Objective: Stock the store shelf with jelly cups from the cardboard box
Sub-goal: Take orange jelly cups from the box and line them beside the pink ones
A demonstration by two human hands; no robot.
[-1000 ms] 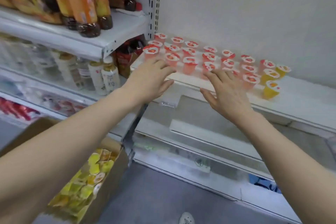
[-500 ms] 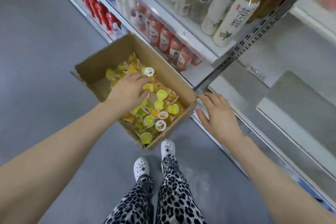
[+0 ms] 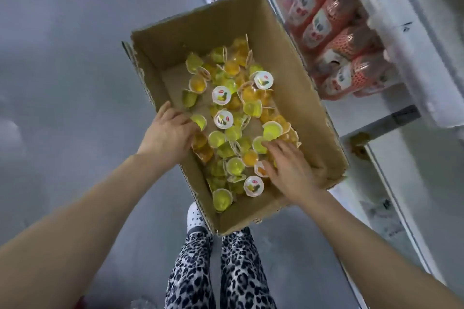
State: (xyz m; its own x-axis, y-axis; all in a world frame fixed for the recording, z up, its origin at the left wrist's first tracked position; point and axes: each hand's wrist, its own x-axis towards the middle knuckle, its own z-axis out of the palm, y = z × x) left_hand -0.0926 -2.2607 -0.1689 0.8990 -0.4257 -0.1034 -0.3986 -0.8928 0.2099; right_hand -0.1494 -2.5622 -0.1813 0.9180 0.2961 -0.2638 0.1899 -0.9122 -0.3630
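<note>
- The cups (image 3: 222, 119) are heaped in the box (image 3: 200, 22) on the floor (image 3: 62, 57); the left hand (image 3: 168, 138) is curled among them, grip hidden, the right hand (image 3: 288, 170) laid spread on top.
- An overfull handful could be dropped; lids (image 3: 263, 80) could be crushed.

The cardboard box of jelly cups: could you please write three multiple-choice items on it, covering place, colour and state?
1. Where are the left hand and right hand?
A. On a trolley
B. Inside the cardboard box
C. On a ladder
2. What colours are the jelly cups?
A. Yellow and orange
B. Blue
C. Black
3. What state is the box in?
A. Taped shut
B. Empty
C. Open on top
Answers: 1 B, both hands reach among the cups; 2 A, the jelly shows yellow and orange; 3 C, its contents are in plain view.
</note>
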